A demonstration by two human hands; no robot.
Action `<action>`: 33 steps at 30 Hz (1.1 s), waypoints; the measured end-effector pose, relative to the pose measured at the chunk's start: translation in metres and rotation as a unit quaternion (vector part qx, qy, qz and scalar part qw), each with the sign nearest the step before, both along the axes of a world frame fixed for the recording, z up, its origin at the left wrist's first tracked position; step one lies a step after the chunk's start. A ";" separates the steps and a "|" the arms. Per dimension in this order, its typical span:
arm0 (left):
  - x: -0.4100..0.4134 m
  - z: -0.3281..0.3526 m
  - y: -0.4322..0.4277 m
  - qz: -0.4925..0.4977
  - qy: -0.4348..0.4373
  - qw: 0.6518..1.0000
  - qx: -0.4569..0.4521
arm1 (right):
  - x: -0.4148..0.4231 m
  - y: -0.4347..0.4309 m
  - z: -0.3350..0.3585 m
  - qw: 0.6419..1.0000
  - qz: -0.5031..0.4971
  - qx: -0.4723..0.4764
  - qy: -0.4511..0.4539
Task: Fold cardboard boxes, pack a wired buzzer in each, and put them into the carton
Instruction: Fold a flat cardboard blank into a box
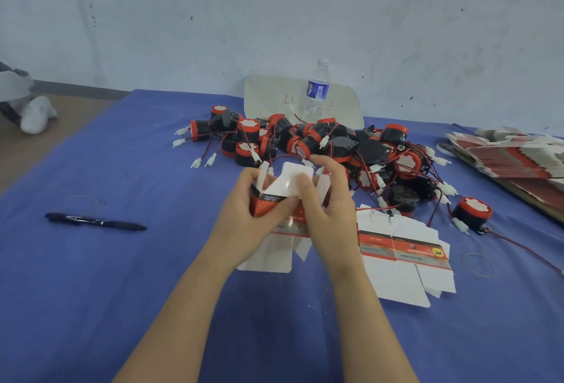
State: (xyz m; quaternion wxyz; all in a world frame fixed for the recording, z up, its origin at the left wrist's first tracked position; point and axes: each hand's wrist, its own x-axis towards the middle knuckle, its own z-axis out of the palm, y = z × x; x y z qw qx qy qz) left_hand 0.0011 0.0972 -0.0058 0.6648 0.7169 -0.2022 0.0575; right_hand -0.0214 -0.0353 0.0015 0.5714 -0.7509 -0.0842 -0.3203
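I'm looking at what seems a small packing workshop: a table (91, 275) under blue cloth, a heap of red-and-black wired buzzers (309, 136), a stack of flat printed box blanks (512, 156) at the right, and a bare, scuffed wall (274, 16) behind it all

Pen (96, 221) left, buzzers (320, 144) behind — flat boxes (403, 260) right, bottle (317, 89) rearmost

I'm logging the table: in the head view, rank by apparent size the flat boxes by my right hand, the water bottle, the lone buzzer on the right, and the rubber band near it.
1. Flat boxes.
2. Water bottle and lone buzzer: alike; the bottle stands farther away.
3. Rubber band.
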 end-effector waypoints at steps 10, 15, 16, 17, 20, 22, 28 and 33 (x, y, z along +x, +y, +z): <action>0.006 0.001 0.005 -0.077 0.244 0.960 -0.116 | 0.003 0.001 -0.001 0.952 0.111 0.227 0.172; 0.006 -0.001 -0.003 0.019 0.198 0.972 -0.123 | 0.009 0.001 -0.007 0.969 0.006 0.193 0.153; 0.005 0.000 -0.005 0.042 0.168 0.978 -0.121 | 0.009 0.002 -0.007 0.972 -0.001 0.183 0.146; 0.003 0.000 -0.006 0.060 0.133 0.982 -0.119 | 0.009 0.003 -0.007 0.974 -0.004 0.174 0.143; -0.001 0.004 -0.008 0.080 0.049 0.988 -0.120 | 0.007 0.005 -0.006 0.976 0.004 0.160 0.148; -0.002 0.004 -0.007 0.095 0.004 0.990 -0.106 | 0.006 0.004 -0.005 0.967 0.048 0.187 0.165; -0.007 0.005 -0.009 0.144 -0.163 0.976 -0.020 | 0.004 -0.012 0.003 0.851 0.254 0.322 0.327; -0.009 0.008 -0.009 0.096 -0.172 0.980 -0.020 | 0.005 -0.023 -0.003 0.816 0.334 0.323 0.344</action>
